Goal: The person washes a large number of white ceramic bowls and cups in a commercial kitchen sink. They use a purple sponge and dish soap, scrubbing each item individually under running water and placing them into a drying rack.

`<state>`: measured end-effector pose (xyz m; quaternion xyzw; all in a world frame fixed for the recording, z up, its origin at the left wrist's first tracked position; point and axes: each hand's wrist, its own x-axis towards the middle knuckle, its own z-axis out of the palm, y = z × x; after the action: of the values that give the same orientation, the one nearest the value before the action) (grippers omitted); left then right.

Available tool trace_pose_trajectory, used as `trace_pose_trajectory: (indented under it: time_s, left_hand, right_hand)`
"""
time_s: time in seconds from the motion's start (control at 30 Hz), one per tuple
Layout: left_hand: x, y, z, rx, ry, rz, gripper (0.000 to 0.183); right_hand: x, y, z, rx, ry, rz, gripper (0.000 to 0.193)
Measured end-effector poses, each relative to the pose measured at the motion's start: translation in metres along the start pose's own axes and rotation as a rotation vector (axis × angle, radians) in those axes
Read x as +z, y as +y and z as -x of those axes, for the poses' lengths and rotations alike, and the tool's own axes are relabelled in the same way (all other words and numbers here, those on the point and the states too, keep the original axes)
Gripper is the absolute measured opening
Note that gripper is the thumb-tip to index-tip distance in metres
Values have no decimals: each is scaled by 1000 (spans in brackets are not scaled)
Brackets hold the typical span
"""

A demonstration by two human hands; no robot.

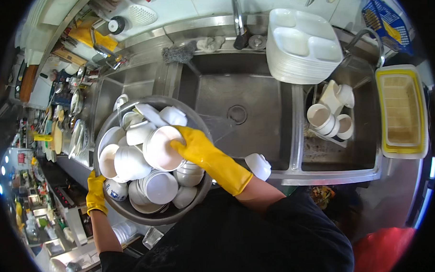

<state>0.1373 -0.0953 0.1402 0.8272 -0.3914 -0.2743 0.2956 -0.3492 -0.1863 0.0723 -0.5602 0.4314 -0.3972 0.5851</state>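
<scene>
Reaching into a heaped grey basin (193,116) at centre left of the frame, you appear partway through the work, the piled dishes (132,163) still unsorted. Your right hand (196,145) has its fingers closed about the edge of a white bowl (160,151); your left hand (96,194) touches the basin's rim, its grip impossible to judge. Compartment trays (303,51) already stand neatly stacked at upper right; small bowls (319,117) lie in the right-hand sink (363,135), and one white dish (258,166) sits at the front edge of the middle sink (254,96). Hidden are the pile's lower layers and some fingertips (whether any piece is washed cannot be told); your dark shirt (230,236) covers the lower frame.
</scene>
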Motion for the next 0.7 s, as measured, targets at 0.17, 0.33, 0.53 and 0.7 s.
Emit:
trace_pose_trajectory:
  time_s: [0.17,0.33,0.53,0.7]
  left_hand:
    - [-42,-135,-47,111,54,-9,46]
    - [-42,-147,-52,102,28,-39,39]
    - [-19,-156,-39,-94,-108,368,38]
    - [13,-168,-16,-154,-56,300,34]
  right_hand:
    - [2,-24,-1,40,-129,102,51]
    - [1,-29,-5,90,-136,40,49]
    - [10,-48,-5,5,-176,214,52]
    - [43,-38,-13,-333,-8,339,59]
